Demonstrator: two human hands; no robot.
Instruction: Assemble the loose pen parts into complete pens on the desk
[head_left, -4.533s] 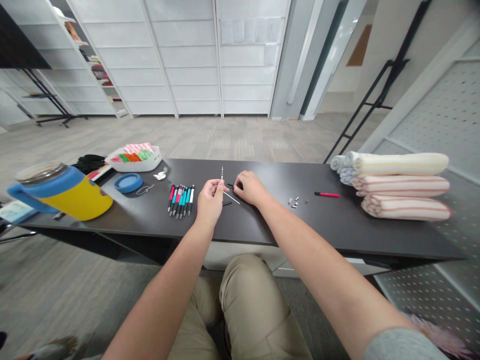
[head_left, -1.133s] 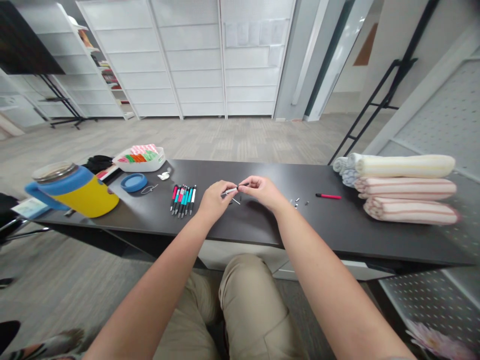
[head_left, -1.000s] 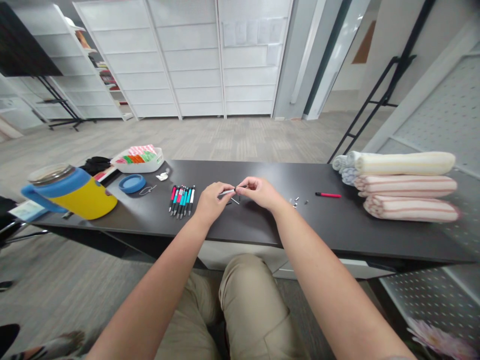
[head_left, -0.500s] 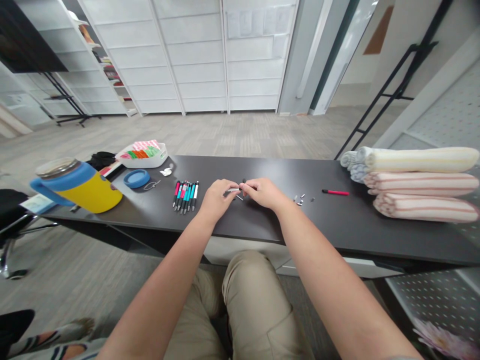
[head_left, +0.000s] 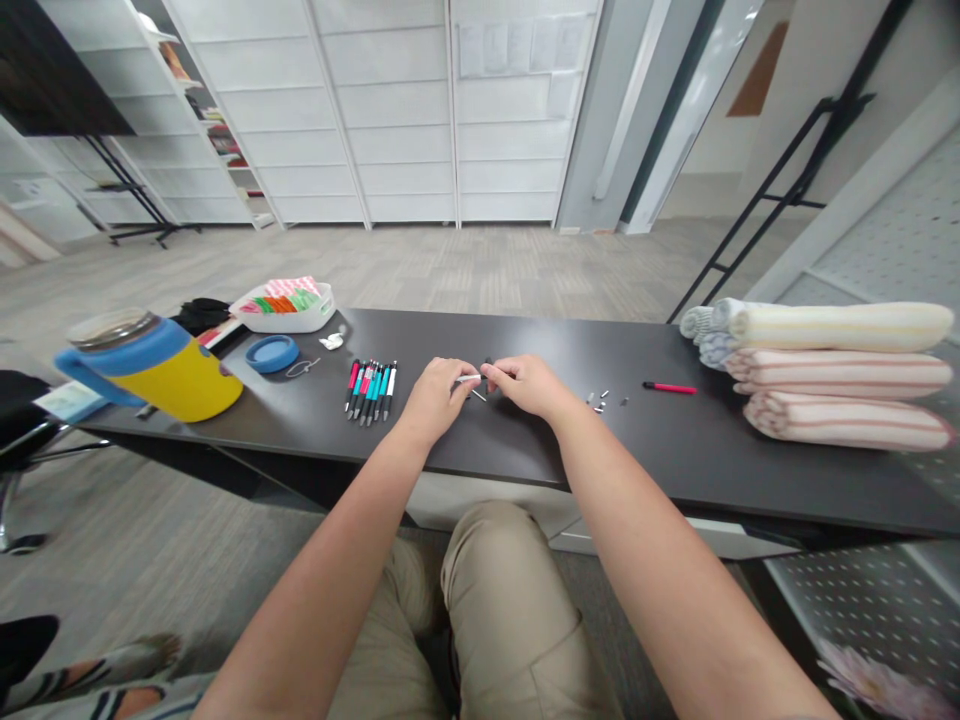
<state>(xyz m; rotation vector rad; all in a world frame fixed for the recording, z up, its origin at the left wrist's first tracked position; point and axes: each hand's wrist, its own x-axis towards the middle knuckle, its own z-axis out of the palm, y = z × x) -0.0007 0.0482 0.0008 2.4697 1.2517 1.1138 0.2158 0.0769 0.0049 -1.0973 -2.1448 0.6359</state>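
Observation:
My left hand (head_left: pixel 431 400) pinches a thin white pen refill or rod (head_left: pixel 466 379) at the middle of the dark table (head_left: pixel 637 450). My right hand (head_left: pixel 529 388) sits just to its right, with fingertips closed on a small dark pen part (head_left: pixel 488 363) near the rod's end. Part of that dark piece is hidden by my fingers. Another slim pale rod (head_left: pixel 478 396) lies on the tabletop just below the hands. Left of my left hand, a tight row of several assembled pens (head_left: pixel 371 392) lies side by side.
Right of my hands lie small metal pen parts (head_left: pixel 600 401) and a red-and-black pen (head_left: pixel 669 387). Folded striped towels (head_left: pixel 840 375) are stacked at the right end. At the left stand a yellow-and-blue jug (head_left: pixel 150 370), a blue lid (head_left: pixel 271 353) and a white tray (head_left: pixel 285 310).
My hands have come together over the rod, from apart with the rod upright in my left hand. In the last second they barely moved, and the head view tilted slightly.

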